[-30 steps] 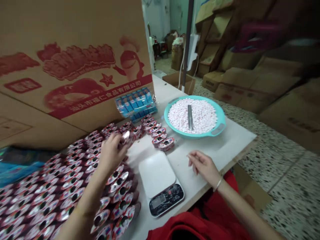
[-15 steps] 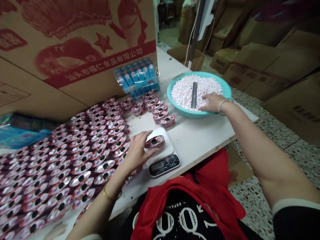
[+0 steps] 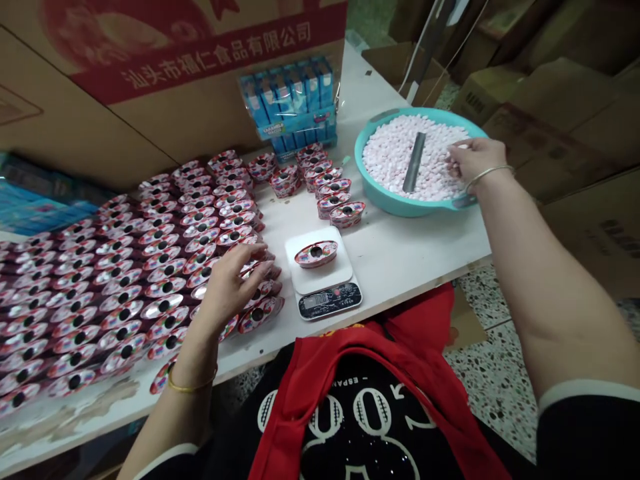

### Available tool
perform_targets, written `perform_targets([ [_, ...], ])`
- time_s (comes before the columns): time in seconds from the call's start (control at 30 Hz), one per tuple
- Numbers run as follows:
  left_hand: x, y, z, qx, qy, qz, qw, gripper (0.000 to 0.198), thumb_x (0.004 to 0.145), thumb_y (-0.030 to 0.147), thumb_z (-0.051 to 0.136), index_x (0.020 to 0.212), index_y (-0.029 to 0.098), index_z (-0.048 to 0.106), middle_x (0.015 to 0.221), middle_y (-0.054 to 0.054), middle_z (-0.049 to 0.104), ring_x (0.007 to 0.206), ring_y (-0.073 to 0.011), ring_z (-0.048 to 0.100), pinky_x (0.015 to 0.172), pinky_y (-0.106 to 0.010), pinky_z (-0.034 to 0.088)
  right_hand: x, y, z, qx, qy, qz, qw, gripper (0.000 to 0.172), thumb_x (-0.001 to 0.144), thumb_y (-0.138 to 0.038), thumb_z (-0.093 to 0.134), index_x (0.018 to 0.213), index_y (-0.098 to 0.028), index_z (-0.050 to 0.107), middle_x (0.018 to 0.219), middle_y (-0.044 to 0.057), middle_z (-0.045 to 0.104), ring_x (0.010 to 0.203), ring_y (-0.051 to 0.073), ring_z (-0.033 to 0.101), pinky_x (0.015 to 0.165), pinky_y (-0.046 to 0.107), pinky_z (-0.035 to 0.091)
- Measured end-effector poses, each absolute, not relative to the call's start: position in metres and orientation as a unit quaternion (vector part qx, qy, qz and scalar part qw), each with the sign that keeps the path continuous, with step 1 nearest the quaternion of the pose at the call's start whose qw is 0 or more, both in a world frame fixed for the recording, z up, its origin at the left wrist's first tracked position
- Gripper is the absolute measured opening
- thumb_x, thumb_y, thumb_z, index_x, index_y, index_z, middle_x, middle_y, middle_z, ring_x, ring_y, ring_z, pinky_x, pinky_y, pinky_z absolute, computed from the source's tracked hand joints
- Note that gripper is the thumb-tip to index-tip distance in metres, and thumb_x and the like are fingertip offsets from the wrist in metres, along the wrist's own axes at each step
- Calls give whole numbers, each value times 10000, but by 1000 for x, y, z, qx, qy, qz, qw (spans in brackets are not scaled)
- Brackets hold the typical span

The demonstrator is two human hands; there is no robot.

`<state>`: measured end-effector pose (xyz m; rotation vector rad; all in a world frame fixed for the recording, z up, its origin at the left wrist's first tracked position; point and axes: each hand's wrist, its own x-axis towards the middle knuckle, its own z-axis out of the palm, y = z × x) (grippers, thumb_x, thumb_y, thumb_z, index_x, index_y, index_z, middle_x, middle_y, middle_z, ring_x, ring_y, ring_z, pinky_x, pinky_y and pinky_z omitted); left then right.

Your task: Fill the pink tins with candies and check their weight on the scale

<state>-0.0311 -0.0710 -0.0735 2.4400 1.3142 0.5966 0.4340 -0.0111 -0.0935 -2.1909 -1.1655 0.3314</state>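
Note:
A small boat-shaped container (image 3: pixel 315 254) with a dark hole in its lid sits on the white platform of a digital scale (image 3: pixel 325 275). My left hand (image 3: pixel 231 285) rests with spread fingers on the rows of similar red-and-silver containers (image 3: pixel 150 267) just left of the scale. My right hand (image 3: pixel 474 161) reaches into a teal basin (image 3: pixel 380 200) filled with small pink-white candies (image 3: pixel 395 157); its fingers are curled among the candies at the right side. A metal tube (image 3: pixel 415 171) lies on the candies.
A large printed cardboard box (image 3: pixel 150 73) stands behind the rows. A clear pack of blue boxes (image 3: pixel 293 100) leans against it. A short stack of containers (image 3: pixel 330 190) lies between scale and basin. Cartons (image 3: pixel 550 87) sit on the floor to the right.
My left hand let go of the container on the scale and moved left onto the rows. My right hand shifted to the basin's right side. The camera view tilted further down.

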Motion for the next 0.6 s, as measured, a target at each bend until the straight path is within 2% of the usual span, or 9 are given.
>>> perform_targets([
  [0.07, -33, -74, -76, 849, 458, 206, 162, 239, 895, 406, 511, 1029, 228, 599, 965, -31, 677, 897, -179, 634, 834, -329, 503, 431, -10, -89, -806, -374, 234, 396, 397, 994, -161, 386, 1308, 77, 436, 1063, 269, 607, 592, 26, 423, 588, 253, 337],
  [0.17, -38, -78, -80, 846, 461, 208, 170, 245, 898, 407, 511, 1024, 223, 611, 971, -30, 682, 891, -171, 635, 832, -316, 503, 423, -16, -79, -751, -315, 326, 481, 330, 980, -128, 436, 1260, 42, 469, 1056, 242, 606, 561, 3, 387, 526, 240, 274],
  [0.3, -43, -84, -85, 836, 471, 218, 179, 257, 899, 404, 513, 1048, 227, 624, 979, -33, 687, 900, -173, 638, 829, -307, 503, 382, -38, -60, -674, -330, 415, 514, 134, 926, -73, 509, 1038, -42, 577, 866, 100, 623, 563, 13, 395, 490, 213, 234],
  [0.37, -44, -86, -87, 832, 475, 215, 192, 275, 900, 413, 506, 1057, 223, 626, 1002, -44, 687, 918, -178, 637, 835, -310, 503, 346, -52, -53, -619, -368, 498, 483, 98, 890, -55, 534, 954, -80, 604, 762, 34, 600, 559, 25, 415, 479, 190, 237],
  [0.47, -44, -89, -90, 832, 470, 213, 204, 281, 905, 403, 493, 1059, 208, 624, 1013, -59, 687, 928, -177, 633, 843, -312, 500, 290, -70, -50, -549, -447, 598, 374, 76, 870, -170, 593, 918, -120, 623, 687, -11, 574, 528, 43, 406, 464, 174, 246],
  [0.53, -44, -91, -92, 835, 464, 208, 209, 267, 911, 386, 485, 1051, 204, 622, 1009, -59, 685, 928, -173, 630, 837, -310, 495, 260, -77, -52, -525, -519, 604, 301, 102, 869, -219, 594, 909, -133, 632, 620, -42, 526, 508, 53, 392, 478, 180, 275],
  [0.6, -45, -93, -94, 839, 459, 199, 213, 266, 913, 386, 486, 1059, 209, 619, 1011, -54, 683, 923, -171, 631, 829, -308, 494, 240, -78, -55, -514, -608, 556, 239, 106, 873, -217, 578, 894, -139, 648, 596, -52, 502, 527, 66, 418, 529, 194, 329],
])
